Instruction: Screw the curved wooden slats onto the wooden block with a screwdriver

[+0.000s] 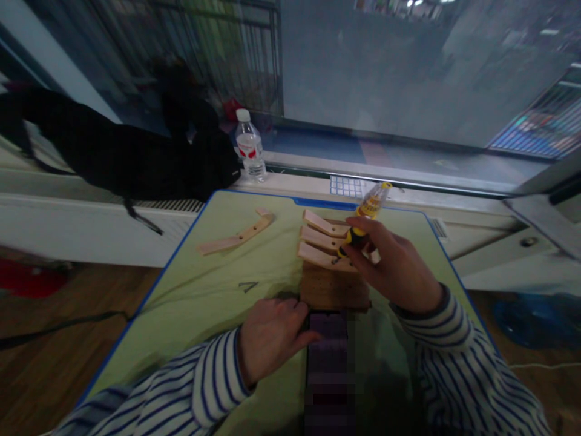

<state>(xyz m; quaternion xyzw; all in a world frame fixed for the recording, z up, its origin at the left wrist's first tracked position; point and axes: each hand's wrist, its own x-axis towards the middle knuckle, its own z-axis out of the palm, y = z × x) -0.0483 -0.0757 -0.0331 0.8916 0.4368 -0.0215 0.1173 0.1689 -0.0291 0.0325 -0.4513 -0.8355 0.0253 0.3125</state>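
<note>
My right hand (394, 265) grips a yellow-and-black screwdriver (367, 217), its tip down on a wooden assembly (330, 266) of a block with three angled slats. My left hand (272, 336) rests on the green table mat (218, 290), fingers curled against the block's near left corner and the edge of a dark phone (327, 357). Whether it holds anything is unclear. A loose bent wooden piece (236, 237) lies to the left. A small dark hex key (248, 286) lies between it and my left hand.
A plastic water bottle (249, 148) stands on the sill behind the table. A black bag or coat (122, 154) lies along the sill at left. Behind is a large window. The table's blue edges drop to a wooden floor on both sides.
</note>
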